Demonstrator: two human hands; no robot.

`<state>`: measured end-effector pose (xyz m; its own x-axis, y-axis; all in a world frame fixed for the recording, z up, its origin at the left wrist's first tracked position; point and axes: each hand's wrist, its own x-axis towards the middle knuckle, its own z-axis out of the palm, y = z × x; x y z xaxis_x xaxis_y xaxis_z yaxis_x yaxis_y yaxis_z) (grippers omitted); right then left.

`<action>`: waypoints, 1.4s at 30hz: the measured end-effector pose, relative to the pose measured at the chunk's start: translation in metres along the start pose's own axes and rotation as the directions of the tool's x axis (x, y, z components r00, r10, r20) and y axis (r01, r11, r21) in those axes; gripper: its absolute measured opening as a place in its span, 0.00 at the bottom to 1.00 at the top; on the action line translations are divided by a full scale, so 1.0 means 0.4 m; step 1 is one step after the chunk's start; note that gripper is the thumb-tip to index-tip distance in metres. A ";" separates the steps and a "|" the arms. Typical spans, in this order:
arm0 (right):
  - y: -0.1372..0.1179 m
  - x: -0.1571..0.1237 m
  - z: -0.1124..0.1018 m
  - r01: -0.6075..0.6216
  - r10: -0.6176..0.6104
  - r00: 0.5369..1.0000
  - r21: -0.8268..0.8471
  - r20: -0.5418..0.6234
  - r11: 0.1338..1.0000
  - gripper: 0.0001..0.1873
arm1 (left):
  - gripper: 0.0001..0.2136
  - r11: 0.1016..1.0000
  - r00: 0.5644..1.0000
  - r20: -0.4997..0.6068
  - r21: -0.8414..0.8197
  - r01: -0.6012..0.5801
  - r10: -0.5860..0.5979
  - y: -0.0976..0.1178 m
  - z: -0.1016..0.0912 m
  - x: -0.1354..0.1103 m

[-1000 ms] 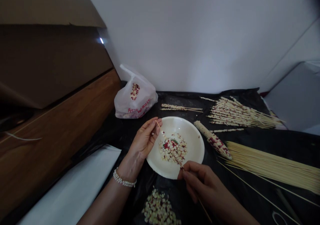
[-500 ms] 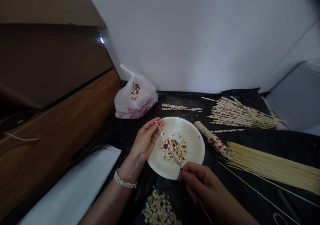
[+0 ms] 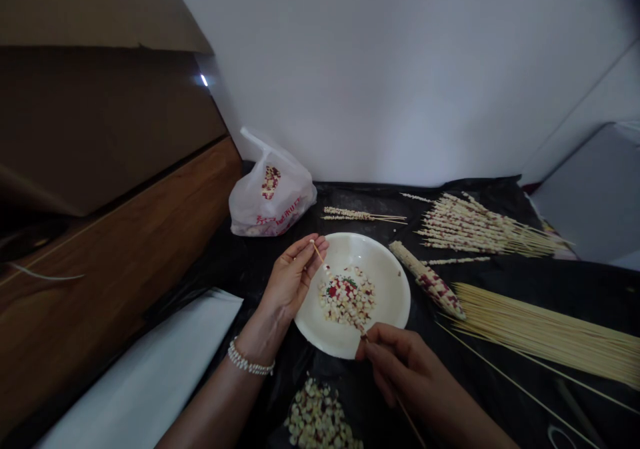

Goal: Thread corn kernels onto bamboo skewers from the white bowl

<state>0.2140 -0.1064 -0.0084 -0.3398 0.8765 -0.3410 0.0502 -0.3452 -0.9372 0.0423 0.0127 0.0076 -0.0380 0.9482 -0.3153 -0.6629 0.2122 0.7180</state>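
Over the white bowl (image 3: 393, 296), my right hand (image 3: 395, 359) pinches a thin wooden skewer (image 3: 318, 254) that slants up toward the left. Corn kernels are threaded along part of it, hard to tell apart from the loose pale and dark-red corn kernels (image 3: 356, 299) in the bowl. At the skewer's upper tip, my left hand (image 3: 295, 272) has thumb and fingers closed on a pale corn kernel (image 3: 313, 241). Whether the tip has pierced that kernel I cannot tell. A beaded bracelet circles the left wrist.
A partly stripped corn cob (image 3: 430, 282) lies right of the bowl, beside many bare skewers (image 3: 545, 329). Kernel-covered skewers (image 3: 470, 226) are piled behind. A plastic bag (image 3: 273, 199) stands at back left; more kernels (image 3: 320, 416) lie in front on black sheeting.
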 end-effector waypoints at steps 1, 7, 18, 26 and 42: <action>0.000 -0.001 0.000 0.005 -0.005 1.000 -0.002 0.003 1.000 0.18 | 0.08 1.000 1.000 0.001 0.003 0.000 0.000 0.000 0.000 0.000; 0.002 -0.001 0.000 0.006 -0.006 1.000 0.016 0.005 1.000 0.17 | 0.08 1.000 1.000 0.013 0.028 -0.001 0.000 -0.002 -0.003 0.006; 0.005 0.002 0.001 -0.043 0.042 0.999 0.079 0.010 0.996 0.17 | 0.07 0.997 0.999 -0.016 0.063 -0.046 0.047 -0.015 -0.004 0.007; -0.002 0.004 0.007 -0.007 0.007 1.000 0.016 -0.016 1.000 0.18 | 0.07 0.991 0.991 -0.049 0.064 -0.121 0.124 -0.039 -0.004 0.003; 0.002 -0.001 0.005 -0.015 0.015 1.000 0.042 0.007 0.999 0.17 | 0.06 0.974 0.987 -0.051 -0.177 0.143 -0.154 0.013 0.005 0.002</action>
<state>0.2124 -0.1077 -0.0090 -0.3459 0.8687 -0.3546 0.0157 -0.3726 -0.9279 0.0403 0.0149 0.0123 0.0267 0.8912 -0.4529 -0.7833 0.3002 0.5444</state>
